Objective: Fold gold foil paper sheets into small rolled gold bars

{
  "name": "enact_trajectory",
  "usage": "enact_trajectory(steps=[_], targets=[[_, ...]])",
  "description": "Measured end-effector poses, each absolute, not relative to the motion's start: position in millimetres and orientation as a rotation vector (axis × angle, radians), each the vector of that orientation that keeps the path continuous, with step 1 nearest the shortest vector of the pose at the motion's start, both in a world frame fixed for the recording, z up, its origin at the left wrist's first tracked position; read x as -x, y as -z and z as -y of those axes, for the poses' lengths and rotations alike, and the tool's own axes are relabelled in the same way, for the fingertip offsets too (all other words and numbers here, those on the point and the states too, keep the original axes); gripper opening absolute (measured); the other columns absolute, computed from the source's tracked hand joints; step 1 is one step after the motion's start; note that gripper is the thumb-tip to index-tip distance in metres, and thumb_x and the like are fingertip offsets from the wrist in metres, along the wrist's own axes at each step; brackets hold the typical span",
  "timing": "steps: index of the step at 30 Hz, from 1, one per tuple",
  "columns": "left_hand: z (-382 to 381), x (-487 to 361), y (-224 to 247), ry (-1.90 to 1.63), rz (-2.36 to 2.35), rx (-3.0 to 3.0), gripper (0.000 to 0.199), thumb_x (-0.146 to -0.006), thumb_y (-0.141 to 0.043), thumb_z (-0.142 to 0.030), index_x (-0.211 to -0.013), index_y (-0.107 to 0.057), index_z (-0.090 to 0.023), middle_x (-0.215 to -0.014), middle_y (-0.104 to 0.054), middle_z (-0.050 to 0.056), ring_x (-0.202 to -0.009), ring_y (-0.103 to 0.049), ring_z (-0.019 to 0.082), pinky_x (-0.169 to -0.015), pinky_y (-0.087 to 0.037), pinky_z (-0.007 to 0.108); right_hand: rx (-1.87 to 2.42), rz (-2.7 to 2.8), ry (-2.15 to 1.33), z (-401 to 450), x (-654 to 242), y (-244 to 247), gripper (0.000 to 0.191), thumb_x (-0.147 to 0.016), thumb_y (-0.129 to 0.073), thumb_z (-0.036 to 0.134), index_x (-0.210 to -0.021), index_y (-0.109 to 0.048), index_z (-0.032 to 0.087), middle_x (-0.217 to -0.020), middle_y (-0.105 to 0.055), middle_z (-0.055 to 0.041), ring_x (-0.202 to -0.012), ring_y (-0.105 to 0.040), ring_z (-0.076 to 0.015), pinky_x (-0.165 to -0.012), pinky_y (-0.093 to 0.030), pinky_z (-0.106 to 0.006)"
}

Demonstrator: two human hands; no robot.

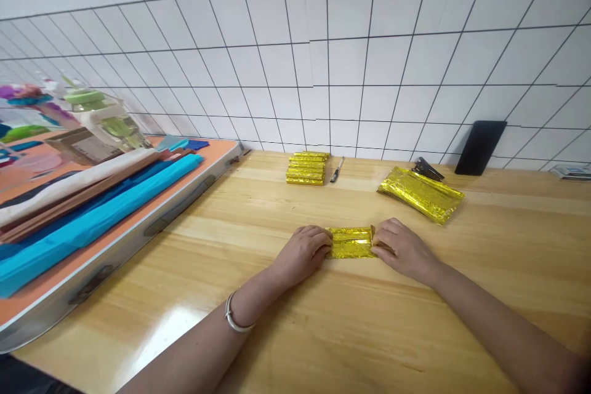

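A shiny gold foil sheet [351,242] with crosswise creases lies on the wooden table between my hands. My left hand [305,253] grips its left edge, fingers curled and pressed together. At the right edge, my right hand [401,247] pinches the foil, and a small flap stands up there. Further back sits a bundle of folded gold strips [306,168]. To the right of it is a flat stack of gold foil sheets [422,192], lying at an angle.
A pen [337,170] lies beside the bundle. A black clip [427,168] and a black phone-like slab [480,148] are near the tiled wall. On the left, an orange-topped case [217,151] holds rolled coloured paper [106,215], a green-lidded bottle [106,117] and a cardboard box [83,144].
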State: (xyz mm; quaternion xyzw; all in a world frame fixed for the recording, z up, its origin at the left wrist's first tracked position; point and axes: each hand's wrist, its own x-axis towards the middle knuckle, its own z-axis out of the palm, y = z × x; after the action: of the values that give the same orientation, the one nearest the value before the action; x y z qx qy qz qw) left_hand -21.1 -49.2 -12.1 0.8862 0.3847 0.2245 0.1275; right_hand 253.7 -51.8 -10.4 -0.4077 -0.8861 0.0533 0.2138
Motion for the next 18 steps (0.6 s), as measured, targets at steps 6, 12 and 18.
enact_trajectory(steps=[6,12,18], targets=[[50,21,15,-0.615,-1.149,-2.611,0.02,-0.089,-0.046,-0.021,-0.105,-0.059,-0.021,-0.112,-0.062,0.004,-0.104,-0.056,0.017,-0.092,-0.041,0.032,1.094,2.479,-0.163,50,-256,13,0.019,-0.085,-0.053,0.028,-0.102,-0.057,0.02,-0.102,-0.06,-0.0094,-0.097,-0.052,-0.0232,-0.083,-0.045,-0.041],[51,24,19,-0.471,-1.168,-2.727,0.036,-0.093,-0.038,-0.025,-0.129,-0.044,-0.023,-0.136,-0.046,0.005,-0.127,-0.039,0.018,-0.104,-0.031,0.036,1.045,2.496,-0.141,45,-261,21,0.027,-0.087,-0.051,0.031,-0.112,-0.058,0.023,-0.11,-0.062,-0.0083,-0.104,-0.054,-0.0232,-0.09,-0.045,-0.042],[54,27,13,-0.347,-1.162,-2.761,0.045,-0.093,-0.038,-0.035,-0.136,-0.034,-0.024,-0.144,-0.034,0.005,-0.133,-0.03,0.02,-0.107,-0.024,0.04,1.031,2.544,-0.159,41,-266,25,0.035,-0.088,-0.05,0.033,-0.122,-0.054,0.024,-0.122,-0.059,-0.0076,-0.114,-0.052,-0.0226,-0.097,-0.042,-0.042]])
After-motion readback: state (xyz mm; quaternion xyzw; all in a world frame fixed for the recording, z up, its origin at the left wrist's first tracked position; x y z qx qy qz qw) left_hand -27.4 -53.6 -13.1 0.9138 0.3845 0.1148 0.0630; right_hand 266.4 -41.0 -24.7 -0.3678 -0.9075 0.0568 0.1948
